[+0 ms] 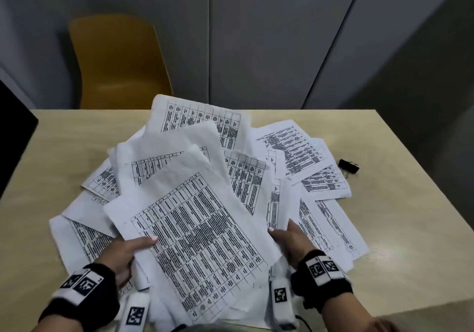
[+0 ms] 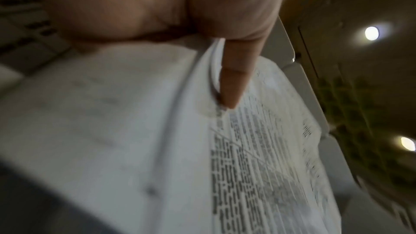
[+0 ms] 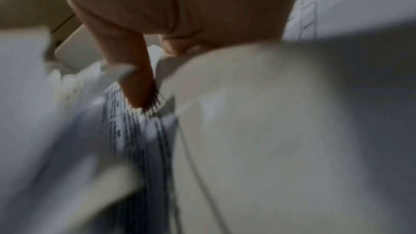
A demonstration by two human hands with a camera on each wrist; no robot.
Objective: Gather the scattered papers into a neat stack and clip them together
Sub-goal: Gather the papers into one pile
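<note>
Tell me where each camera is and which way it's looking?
Head view: sits on the person's head, looking forward and down at the table, papers, binder clip and yellow chair; shows the left hand, right hand and both wristbands.
Left wrist view: sits on the left wrist, looking along the palm at a fingertip pressing printed paper.
Right wrist view: sits on the right wrist, looking along a finger at blurred sheets.
Shared: all three see the printed papers being held.

A finger of the left hand (image 2: 157, 6) presses onto blurred printed papers (image 2: 258, 149) bunched beneath the palm.
</note>
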